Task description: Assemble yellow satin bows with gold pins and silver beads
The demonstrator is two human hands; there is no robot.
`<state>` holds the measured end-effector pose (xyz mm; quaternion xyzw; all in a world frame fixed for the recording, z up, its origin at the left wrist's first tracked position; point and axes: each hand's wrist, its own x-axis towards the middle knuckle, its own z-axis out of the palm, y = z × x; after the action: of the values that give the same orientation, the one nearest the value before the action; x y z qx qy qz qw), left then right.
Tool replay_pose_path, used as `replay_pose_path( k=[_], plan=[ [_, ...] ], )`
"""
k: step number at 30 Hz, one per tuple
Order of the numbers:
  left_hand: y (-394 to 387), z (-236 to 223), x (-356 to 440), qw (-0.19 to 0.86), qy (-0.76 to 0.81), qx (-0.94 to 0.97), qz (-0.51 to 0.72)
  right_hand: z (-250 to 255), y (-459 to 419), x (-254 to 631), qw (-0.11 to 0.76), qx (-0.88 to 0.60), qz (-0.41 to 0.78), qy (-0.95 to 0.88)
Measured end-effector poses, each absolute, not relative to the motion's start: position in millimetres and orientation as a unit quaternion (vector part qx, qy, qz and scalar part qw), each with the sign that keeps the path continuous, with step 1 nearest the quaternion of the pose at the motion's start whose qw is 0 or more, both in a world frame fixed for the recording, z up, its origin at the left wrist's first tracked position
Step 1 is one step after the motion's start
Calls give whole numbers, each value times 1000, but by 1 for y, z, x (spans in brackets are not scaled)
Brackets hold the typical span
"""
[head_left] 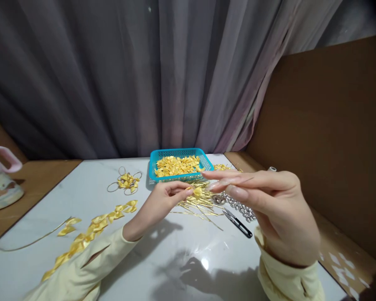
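My left hand (172,195) pinches a small yellow satin bow (197,192) between thumb and fingertips, above a pile of gold ties. Close by on the right, my right hand (269,198) has thumb and fingers pressed together on a thin needle (247,180), whose end sticks out over the index finger. Blurred silver beads (218,200) appear just below the right fingertips; whether they hang or lie on the table I cannot tell. Under both hands spread the gold ties (200,207). Black-handled thread snips (238,223) lie on the table beside the right hand.
Behind the hands stands a blue basket (153,167) of yellow bows. Loose silver beads (242,209) lie on the right. Left on the white table (138,267) are a bow row (94,225), a looped bow cluster (128,182) and a gold cord (34,242). A mug (1,184) stands far left.
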<state>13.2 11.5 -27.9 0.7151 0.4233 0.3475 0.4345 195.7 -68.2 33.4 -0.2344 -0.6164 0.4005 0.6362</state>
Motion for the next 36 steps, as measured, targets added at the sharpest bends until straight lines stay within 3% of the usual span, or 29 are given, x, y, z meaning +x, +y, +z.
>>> replay_pose_path(
  k=[8, 19, 36],
  plan=[
    [5, -24, 16, 470, 413, 695, 354, 29, -59, 193, 635, -275, 380, -614],
    [6, -26, 11, 434, 416, 698, 389, 24, -41, 193, 596, -319, 396, -622],
    [1, -36, 21, 456, 411, 714, 336, 24, -43, 190, 639, -317, 376, -592]
  ],
)
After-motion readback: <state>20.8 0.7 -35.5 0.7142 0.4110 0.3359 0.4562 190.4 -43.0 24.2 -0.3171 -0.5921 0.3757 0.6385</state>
